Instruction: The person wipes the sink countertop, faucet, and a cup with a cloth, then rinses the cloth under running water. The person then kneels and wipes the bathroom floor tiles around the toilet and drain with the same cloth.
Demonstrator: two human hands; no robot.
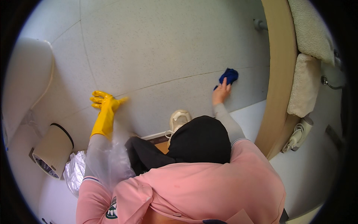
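Observation:
My right hand (221, 93), bare, grips a crumpled dark blue cloth (230, 75) against the speckled grey floor tiles (167, 50), close to a tile joint. Over on the left, my left hand (105, 104) wears a yellow rubber glove that reaches past the wrist. Its fingers are spread at floor level with nothing in them, and the thumb is blurred. A clear plastic bag (116, 159) hangs by my left forearm and partly covers it.
At left are a white toilet base (30, 75) and a tipped beige waste bin (54, 151) beside a crumpled clear plastic liner (75, 170). A wooden counter edge (281, 70) runs down the right, bearing rolled towels (304, 84) and a hairdryer (300, 133). My beige shoe (179, 119) stands below centre.

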